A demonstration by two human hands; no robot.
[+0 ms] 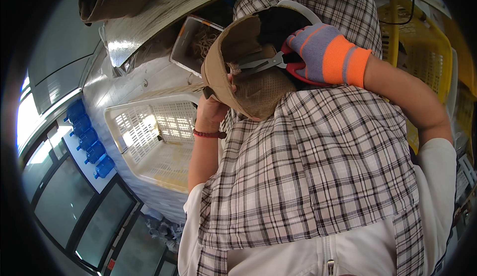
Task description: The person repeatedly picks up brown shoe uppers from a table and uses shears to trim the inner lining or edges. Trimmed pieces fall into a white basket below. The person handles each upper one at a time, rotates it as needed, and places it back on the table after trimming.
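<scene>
Your woven cotton-like apron (313, 167), crossed with dark checks, spreads over your body. Ahead, the pale bench (169, 13) shows a smooth, shiny, curving edge. To your right stands a slotted yellow plastic crate (425, 52); to your left, a white latticed basket (174, 162) with a rounded rim. Between your hands, above your lap, the stiff brown piece (221, 65) curves into an open cup, its inner wall finely textured. Beyond it, a small box (181, 52) holds thin, tangled tan strips (204, 42). Your right hand (325, 52), in a knitted grey and orange glove, closes around the red-handled scissors (279, 61), their metal blades parted inside the cup. Your bare left hand (212, 108), partly hidden, grips the cup's near-left wall, above a beaded red bracelet (207, 134).
</scene>
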